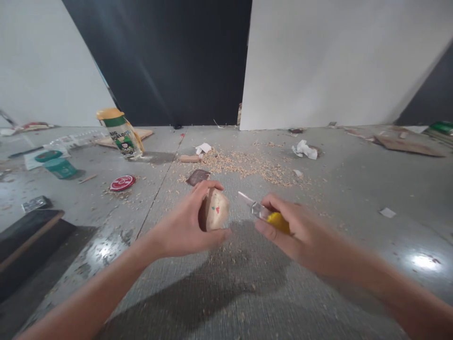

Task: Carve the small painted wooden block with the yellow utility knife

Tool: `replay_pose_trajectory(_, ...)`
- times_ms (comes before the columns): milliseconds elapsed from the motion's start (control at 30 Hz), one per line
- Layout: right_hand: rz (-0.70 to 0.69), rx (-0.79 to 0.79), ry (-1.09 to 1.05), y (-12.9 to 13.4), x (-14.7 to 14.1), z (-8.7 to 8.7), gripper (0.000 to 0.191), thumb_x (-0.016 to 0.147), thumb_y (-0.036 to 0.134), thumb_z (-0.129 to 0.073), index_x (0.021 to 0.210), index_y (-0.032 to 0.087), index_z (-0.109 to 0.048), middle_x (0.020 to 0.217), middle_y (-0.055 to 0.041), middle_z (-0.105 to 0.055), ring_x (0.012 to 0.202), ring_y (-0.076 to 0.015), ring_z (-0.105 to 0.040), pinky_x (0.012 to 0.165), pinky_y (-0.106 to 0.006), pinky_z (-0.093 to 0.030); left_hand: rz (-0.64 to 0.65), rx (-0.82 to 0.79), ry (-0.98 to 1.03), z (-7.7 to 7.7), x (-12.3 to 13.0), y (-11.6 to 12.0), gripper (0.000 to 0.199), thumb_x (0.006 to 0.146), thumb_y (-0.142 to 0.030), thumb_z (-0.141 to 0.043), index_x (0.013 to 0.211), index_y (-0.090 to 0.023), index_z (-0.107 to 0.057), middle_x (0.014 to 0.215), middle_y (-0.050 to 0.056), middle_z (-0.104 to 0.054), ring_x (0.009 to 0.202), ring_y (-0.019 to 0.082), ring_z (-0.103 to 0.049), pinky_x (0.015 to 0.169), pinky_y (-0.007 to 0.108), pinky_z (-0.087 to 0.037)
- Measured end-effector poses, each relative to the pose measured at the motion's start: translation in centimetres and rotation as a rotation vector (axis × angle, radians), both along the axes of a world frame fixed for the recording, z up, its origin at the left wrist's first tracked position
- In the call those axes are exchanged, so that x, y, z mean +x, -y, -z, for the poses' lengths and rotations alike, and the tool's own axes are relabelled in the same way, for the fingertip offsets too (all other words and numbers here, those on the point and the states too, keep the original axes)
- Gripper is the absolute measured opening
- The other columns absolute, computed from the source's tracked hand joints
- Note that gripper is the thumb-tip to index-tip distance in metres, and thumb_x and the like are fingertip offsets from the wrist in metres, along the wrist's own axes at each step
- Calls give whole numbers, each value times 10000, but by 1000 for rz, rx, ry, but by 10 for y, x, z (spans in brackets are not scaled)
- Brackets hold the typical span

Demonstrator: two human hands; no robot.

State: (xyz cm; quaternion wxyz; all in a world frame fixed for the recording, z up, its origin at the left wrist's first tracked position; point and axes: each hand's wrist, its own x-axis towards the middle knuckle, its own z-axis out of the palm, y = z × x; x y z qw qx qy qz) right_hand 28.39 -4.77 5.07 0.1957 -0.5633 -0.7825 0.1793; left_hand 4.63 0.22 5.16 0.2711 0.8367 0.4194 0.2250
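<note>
My left hand (180,224) is curled round a pale, rounded block that looks like carved wood (218,210), with small red and green marks on the side facing me. In my right hand (295,226) is a knife with a yellow handle (278,222), gripped between thumb and fingers. Its narrow blade (245,197) points up and left towards the block, with a gap between the two. The palm and fingers hide part of the block, and much of the knife's handle is covered.
Pale chips (244,163) are scattered ahead, near a brown flat piece (198,176) and crumpled paper (305,149). On the left stand a yellow-lidded bottle (118,132) and a teal container (60,168), with a red round lid (122,182) nearby. Panels line the back.
</note>
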Motion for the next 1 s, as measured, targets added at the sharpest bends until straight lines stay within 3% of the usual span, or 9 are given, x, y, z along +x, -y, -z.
replay_pose_trajectory(100, -102, 23, 4, 8, -7, -2, 274, 977, 496, -432, 950, 235, -513, 801, -9, -626, 697, -160, -579, 618, -272, -430, 55, -127, 53, -3, 0, 1, 656, 701, -319, -678, 1258, -271, -335, 912, 4, -531, 694, 146, -530, 553, 269, -450)
replay_pose_trajectory(233, -200, 129, 75, 8, -12, 2, 251, 995, 414, -409, 876, 215, -505, 738, -4, -611, 607, -142, -534, 566, -266, -362, 96, -158, 102, -3, 2, 7, 659, 696, -249, -650, 1262, -283, -314, 807, -40, -487, 566, 95, -456, 466, 234, -386)
replay_pose_trajectory(567, -220, 241, 182, 7, -11, 12, 307, 1008, 444, -349, 999, 215, -554, 850, -29, -657, 664, -169, -593, 597, -297, -339, 85, -153, 146, 9, 5, 9, 663, 711, -210, -651, 1266, -311, -302, 894, -23, -502, 657, 113, -490, 547, 251, -429)
replay_pose_trajectory(700, -212, 291, 194, 7, -11, 10, 332, 1012, 456, -330, 945, 209, -541, 772, -11, -637, 588, -150, -565, 543, -287, -310, 97, -174, 164, 8, 7, 10, 646, 702, -193, -642, 1243, -308, -309, 880, -32, -484, 627, 100, -468, 529, 242, -413)
replay_pose_trajectory(1000, -157, 193, 58, -3, 1, 7, 294, 1009, 437, -376, 860, 212, -492, 684, 27, -573, 549, -112, -489, 518, -248, -304, 90, -68, 17, 0, 10, 22, 651, 669, -208, -653, 1226, -279, -324, 853, -30, -470, 570, 91, -418, 493, 247, -385)
